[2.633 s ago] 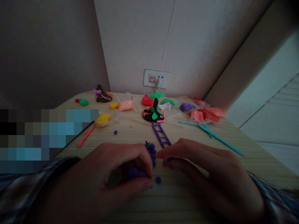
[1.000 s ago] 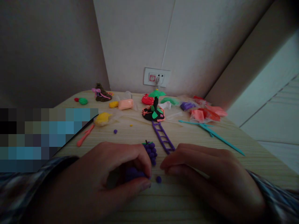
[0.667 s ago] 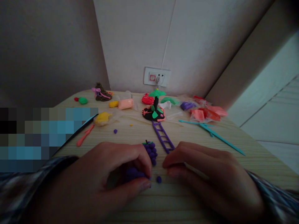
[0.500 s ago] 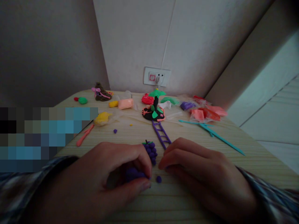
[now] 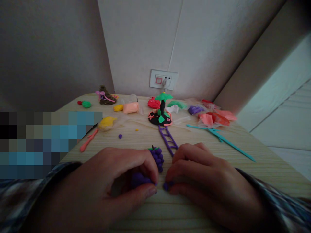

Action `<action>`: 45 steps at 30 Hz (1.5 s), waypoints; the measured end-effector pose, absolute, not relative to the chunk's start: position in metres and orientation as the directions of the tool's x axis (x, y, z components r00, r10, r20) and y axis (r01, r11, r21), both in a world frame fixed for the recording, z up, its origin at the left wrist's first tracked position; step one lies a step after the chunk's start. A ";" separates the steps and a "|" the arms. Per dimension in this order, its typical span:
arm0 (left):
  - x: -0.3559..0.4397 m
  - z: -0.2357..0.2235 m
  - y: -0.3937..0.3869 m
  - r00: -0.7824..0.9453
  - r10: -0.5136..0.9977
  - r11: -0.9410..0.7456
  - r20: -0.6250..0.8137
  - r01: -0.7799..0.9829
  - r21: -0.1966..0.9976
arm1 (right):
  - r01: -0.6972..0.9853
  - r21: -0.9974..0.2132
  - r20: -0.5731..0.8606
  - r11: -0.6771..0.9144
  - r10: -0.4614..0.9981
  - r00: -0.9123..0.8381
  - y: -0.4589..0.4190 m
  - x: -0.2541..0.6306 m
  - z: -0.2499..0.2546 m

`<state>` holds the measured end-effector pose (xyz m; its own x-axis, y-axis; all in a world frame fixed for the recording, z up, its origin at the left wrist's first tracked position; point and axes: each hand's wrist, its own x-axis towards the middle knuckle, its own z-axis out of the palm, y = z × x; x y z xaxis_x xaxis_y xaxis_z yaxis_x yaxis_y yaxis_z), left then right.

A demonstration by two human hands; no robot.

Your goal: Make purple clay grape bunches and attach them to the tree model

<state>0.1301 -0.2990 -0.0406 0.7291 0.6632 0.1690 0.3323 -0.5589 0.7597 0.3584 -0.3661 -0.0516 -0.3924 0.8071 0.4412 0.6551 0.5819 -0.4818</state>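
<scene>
My left hand (image 5: 116, 184) curls round a lump of purple modelling clay (image 5: 139, 180), with thumb and fingers closed on it. A small purple piece (image 5: 171, 183) sits between the thumb and fingertips of my right hand (image 5: 206, 181). Touching or right beside that piece, a purple clay ball (image 5: 166, 186) lies on the table. Between my hands and slightly farther off lies a clay grape bunch (image 5: 157, 158) with a green leaf and a dark stem. My left fingers hide part of it. A purple clay ladder (image 5: 168, 139) runs behind my right fingers.
A black clay base (image 5: 155, 120) with a palm tree (image 5: 163, 97) stands beyond the ladder. Bagged yellow clay (image 5: 106, 123) and a coral tool (image 5: 89, 140) lie left. Teal tools (image 5: 230, 145) and red clay packets (image 5: 213, 118) lie right. A blurred-out block covers the left edge.
My right hand has come down and toward me, its fingertips now pinching a small purple piece at the loose ball. My left hand keeps its hold on the purple clay, almost still.
</scene>
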 end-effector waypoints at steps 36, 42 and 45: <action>0.134 -0.037 -0.301 0.819 0.565 0.002 -0.105 0.125 0.992 | 0.659 -0.308 0.640 0.686 0.663 -0.390 -0.375 0.337 -0.039; 0.139 -0.038 -0.298 0.830 0.534 0.230 -0.163 0.042 0.972 | 0.651 -0.278 0.743 0.707 0.588 -0.321 -0.371 0.333 -0.047; 0.142 -0.038 -0.299 0.835 0.512 0.329 -0.201 0.026 0.944 | 0.661 -0.259 0.741 0.704 0.584 -0.332 -0.371 0.332 -0.048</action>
